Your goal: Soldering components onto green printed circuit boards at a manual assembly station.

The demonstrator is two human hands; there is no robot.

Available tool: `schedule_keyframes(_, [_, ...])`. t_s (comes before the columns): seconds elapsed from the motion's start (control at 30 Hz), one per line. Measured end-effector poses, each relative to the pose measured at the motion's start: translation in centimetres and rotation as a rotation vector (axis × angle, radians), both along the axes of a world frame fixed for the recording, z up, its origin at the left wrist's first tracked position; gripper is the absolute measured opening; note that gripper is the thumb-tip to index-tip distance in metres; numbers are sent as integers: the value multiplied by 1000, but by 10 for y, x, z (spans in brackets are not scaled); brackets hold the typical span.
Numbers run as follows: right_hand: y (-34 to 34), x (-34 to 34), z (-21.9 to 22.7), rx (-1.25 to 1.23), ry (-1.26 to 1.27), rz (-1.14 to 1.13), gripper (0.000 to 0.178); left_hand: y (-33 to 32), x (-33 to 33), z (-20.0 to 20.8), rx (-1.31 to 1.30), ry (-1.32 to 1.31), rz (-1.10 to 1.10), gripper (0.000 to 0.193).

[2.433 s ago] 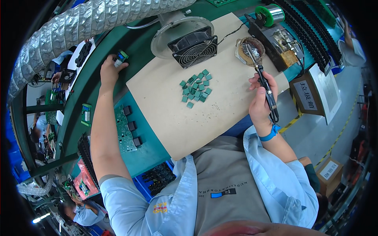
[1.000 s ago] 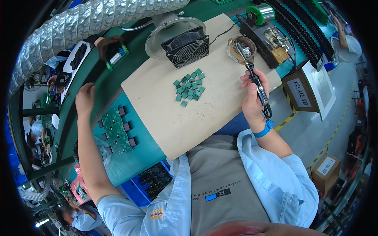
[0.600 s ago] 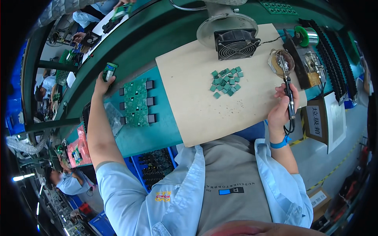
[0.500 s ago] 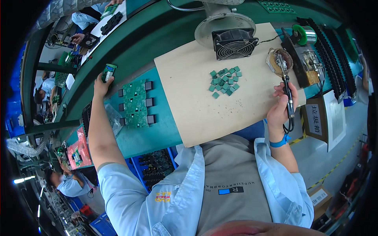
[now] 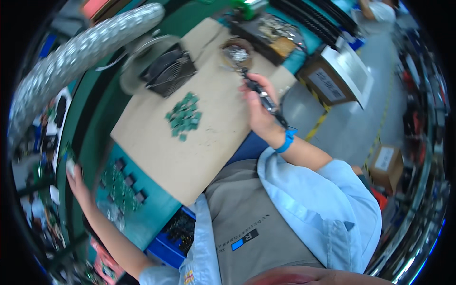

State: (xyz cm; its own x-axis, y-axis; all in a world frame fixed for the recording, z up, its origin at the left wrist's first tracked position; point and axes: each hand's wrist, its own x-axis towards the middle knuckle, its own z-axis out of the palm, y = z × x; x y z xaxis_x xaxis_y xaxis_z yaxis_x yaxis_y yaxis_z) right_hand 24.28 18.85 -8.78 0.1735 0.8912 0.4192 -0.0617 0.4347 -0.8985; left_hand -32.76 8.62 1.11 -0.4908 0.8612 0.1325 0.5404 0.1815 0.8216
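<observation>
My right hand [image 5: 260, 107] is closed round the black handle of a soldering iron [image 5: 259, 90]. Its front end points into a round, brown-rimmed dish [image 5: 251, 59] with silvery stuff inside. Out at the far left, my left hand [image 5: 78, 183] is closed on a small green circuit board [image 5: 69, 155] with a pale part, smeared by motion. Close to that hand, several joined green boards with black blocks [image 5: 121, 187] lie on the teal mat [image 5: 159, 190]. A loose heap of small green square pieces [image 5: 183, 116] rests on the tan sheet [image 5: 213, 137].
A black fan [image 5: 171, 71] stands on the sheet's far side. Beyond the dish are a solder reel [image 5: 249, 8] and a metal-topped block [image 5: 280, 45]. A silver duct [image 5: 85, 57] crosses the upper left. A blue bin [image 5: 164, 247] sits below the mat; a cardboard box [image 5: 327, 80] stands right.
The whole view has swung round and tilted, so the bench now slants. Both hands keep their holds, the left on the small board and the right on the soldering iron.
</observation>
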Motion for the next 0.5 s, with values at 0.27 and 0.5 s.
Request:
schedule_keyframes(0.27, [1, 0, 9, -3, 62, 38, 38, -51, 162, 11, 342, -1104, -400, 94])
schedule_keyframes(0.5, [1, 7, 3, 8, 107, 106, 36, -69, 247, -9, 370, -1514, -461, 93])
